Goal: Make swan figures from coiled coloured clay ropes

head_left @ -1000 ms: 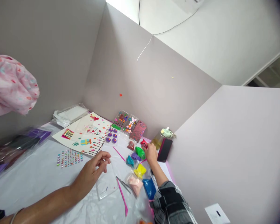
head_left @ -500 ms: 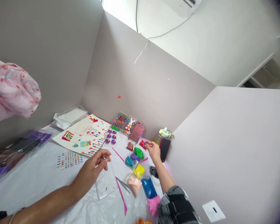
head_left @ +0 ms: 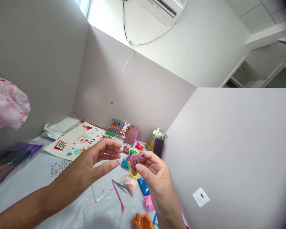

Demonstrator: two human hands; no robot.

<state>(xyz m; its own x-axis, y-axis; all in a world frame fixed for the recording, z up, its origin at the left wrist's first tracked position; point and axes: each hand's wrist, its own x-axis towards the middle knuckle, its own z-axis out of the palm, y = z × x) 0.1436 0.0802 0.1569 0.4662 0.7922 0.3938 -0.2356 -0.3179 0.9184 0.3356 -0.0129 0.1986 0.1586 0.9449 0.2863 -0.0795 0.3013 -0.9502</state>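
Pinched between the thumb and fingers of my right hand [head_left: 159,178] is a small mauve clay figure [head_left: 134,161], coiled in shape with orange bits on it. My left hand [head_left: 95,160] hangs to the left of it, holding nothing, its thumb apart from its curved fingers. Beneath my hands, a clear phone case [head_left: 100,190] lies on the white-covered table. Dark tweezers [head_left: 119,185] and a pink modelling tool [head_left: 119,199] rest beside the case. Close by are clay packets: a peach one [head_left: 130,185], a blue one [head_left: 143,186] and a pink one [head_left: 148,203].
Decorated phone cases [head_left: 123,129] lean at the back wall, near a lidded bottle [head_left: 153,140] and a dark phone [head_left: 158,148]. A decorated sheet [head_left: 73,140] and gem stickers [head_left: 58,168] lie left. Orange clay [head_left: 144,221] is at the front. A partition [head_left: 228,143] stands right.
My right hand has come back from beside the red packet and now holds up the mauve clay figure. The left hand has risen and opened wider. The view has shifted.
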